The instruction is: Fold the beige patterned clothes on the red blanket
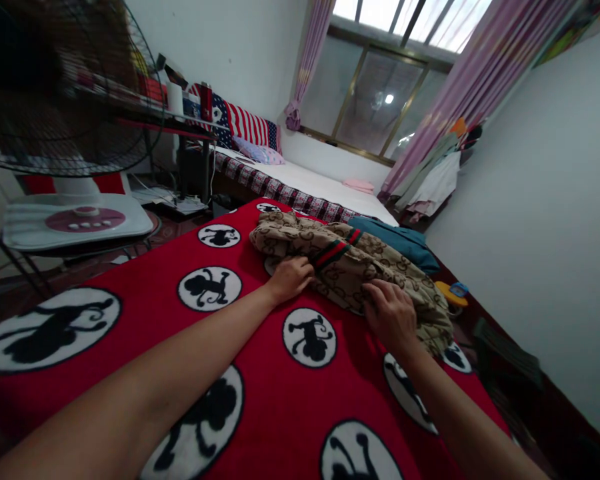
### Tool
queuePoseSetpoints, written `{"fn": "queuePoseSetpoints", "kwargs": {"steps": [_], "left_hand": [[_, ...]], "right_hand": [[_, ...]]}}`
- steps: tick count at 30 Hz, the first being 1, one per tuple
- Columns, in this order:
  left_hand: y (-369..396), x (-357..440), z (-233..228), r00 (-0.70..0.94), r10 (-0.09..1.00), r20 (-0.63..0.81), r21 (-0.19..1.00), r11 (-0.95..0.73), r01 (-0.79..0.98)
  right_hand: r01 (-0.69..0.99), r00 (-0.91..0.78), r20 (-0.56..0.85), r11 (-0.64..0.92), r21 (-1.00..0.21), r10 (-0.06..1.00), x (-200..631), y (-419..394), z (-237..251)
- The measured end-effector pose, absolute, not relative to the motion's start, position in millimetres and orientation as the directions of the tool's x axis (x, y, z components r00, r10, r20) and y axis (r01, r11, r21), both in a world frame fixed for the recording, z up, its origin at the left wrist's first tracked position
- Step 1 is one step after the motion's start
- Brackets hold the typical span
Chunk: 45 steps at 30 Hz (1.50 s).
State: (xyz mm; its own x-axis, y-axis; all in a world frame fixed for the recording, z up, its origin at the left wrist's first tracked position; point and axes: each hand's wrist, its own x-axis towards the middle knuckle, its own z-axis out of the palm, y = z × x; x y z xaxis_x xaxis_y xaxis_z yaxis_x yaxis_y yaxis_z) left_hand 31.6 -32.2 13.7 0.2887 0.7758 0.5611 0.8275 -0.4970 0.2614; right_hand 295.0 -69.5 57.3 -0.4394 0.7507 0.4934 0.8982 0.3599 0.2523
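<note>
Both hands clutch beige patterned garment on red blanket

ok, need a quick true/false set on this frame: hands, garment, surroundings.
1. Both hands rest on the beige patterned garment. True: left hand and right hand both touch it.
2. The garment lies on a plain blue sheet. False: it lies on a red blanket with black-and-white cartoon circles.
3. A standing fan is at the left. True.
4. The curtains are green. False: they are pink-purple.
5. The left hand holds a phone. False: it only presses the garment.
</note>
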Motion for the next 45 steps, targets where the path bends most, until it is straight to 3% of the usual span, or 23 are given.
{"fn": "queuePoseSetpoints", "kwargs": {"steps": [4,6,9,12,15,19,22,24,26,29,31,37,45], "left_hand": [[-38.9,24.7,23.4,0.173,0.636,0.752,0.175,-0.446,0.878],[-35.9,12.8,22.6,0.12,0.641,0.758,0.173,-0.376,0.91],[-23.4,-12.7,14.0,0.1,0.745,0.659,0.223,-0.32,0.921],[-7.9,-37.5,4.5,0.236,0.865,0.442,0.305,-0.392,0.868],[6.8,-51.9,5.6,0.35,0.887,0.3,0.322,-0.44,0.838],[29.3,-52.4,26.3,0.37,0.851,0.373,0.147,-0.448,0.882],[51.5,-43.8,36.1,0.399,0.819,0.413,0.086,-0.472,0.878],[67.3,-35.5,31.1,0.425,0.813,0.398,0.156,-0.516,0.842],[81.4,-26.5,18.0,0.426,0.821,0.379,0.319,-0.549,0.773],[95.0,-15.9,-3.6,0.32,0.859,0.399,0.544,-0.503,0.672],[97.9,-13.0,-11.6,0.231,0.873,0.429,0.61,-0.469,0.639],[90.2,-14.3,-5.6,0.133,0.867,0.481,0.612,-0.44,0.657],[64.9,-5.5,0.9,0.035,0.908,0.417,0.597,-0.303,0.743]], "right_hand": [[0.907,-0.418,0.471,0.322,0.273,0.777,283.1,-65.5,50.1],[0.921,-0.369,0.434,0.262,0.288,0.821,287.2,-57.5,45.9],[0.929,-0.316,0.437,0.181,0.324,0.842,305.3,-48.3,41.4],[0.929,-0.307,0.466,0.155,0.337,0.83,326.9,-43.8,38.6],[0.947,-0.278,0.465,0.16,0.278,0.84,339.9,-36.0,35.6],[0.976,-0.205,0.364,0.16,0.151,0.909,340.2,-15.4,30.9],[0.974,-0.214,0.33,0.177,0.138,0.92,334.8,-2.4,27.2],[0.971,-0.222,0.365,0.169,0.17,0.904,331.1,0.6,24.2],[0.971,-0.21,0.406,0.144,0.189,0.889,328.4,-0.3,20.8],[0.973,-0.201,0.434,0.128,0.192,0.878,327.1,-3.8,16.4],[0.972,-0.206,0.444,0.133,0.192,0.872,327.7,-4.6,14.5],[0.979,-0.202,0.492,0.158,0.13,0.847,331.7,-1.5,12.8],[0.99,-0.14,0.494,0.136,0.045,0.858,331.3,-2.2,12.8]]}}
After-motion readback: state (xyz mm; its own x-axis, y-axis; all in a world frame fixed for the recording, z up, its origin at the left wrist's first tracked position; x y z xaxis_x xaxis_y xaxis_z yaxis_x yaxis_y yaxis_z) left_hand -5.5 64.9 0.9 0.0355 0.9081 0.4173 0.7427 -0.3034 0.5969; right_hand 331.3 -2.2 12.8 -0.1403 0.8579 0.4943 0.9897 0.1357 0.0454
